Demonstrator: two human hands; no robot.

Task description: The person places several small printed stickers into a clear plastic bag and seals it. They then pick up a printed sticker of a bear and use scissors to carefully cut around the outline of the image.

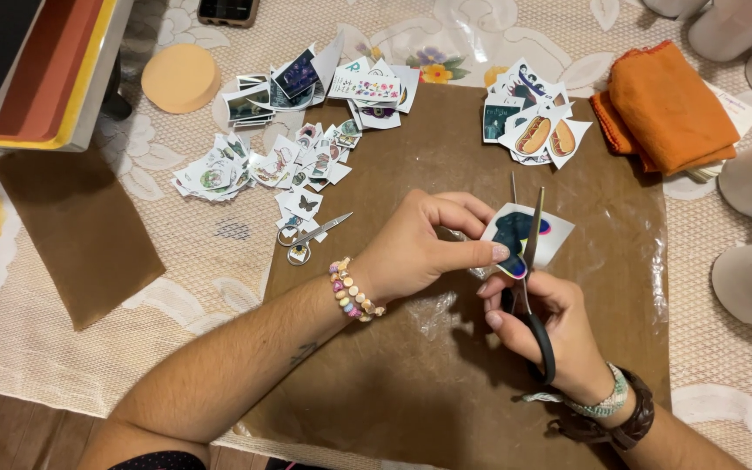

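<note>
On the brown mat point(376, 383) that covers the middle of the lace tablecloth point(219, 287), both hands meet over one sticker sheet point(550, 235). The left hand point(411, 252) pinches the near-left edge of this white sheet with its dark blue figure, thumb and fingers closed on the paper. The right hand point(550, 326) grips the black-handled scissors point(528, 261), fingers through the loops, and the blades stand slightly open, pointing away from the person, across the sheet.

Left of the hands, at the mat's left edge, lies a small pair of silver scissors point(311, 237) beside a cutout with a butterfly point(306, 203). Farther left, off the mat, sits a loose heap of small cutouts point(245, 165). At the mat's far edge lies a stack of printed sheets point(332, 83), with a round yellow sponge point(181, 77) beyond its left corner. At the far right corner of the mat is another pile with hot dog stickers point(541, 135), and just right of it a folded orange cloth point(668, 109). A separate brown sheet point(80, 231) lies well to the left of the mat.
</note>
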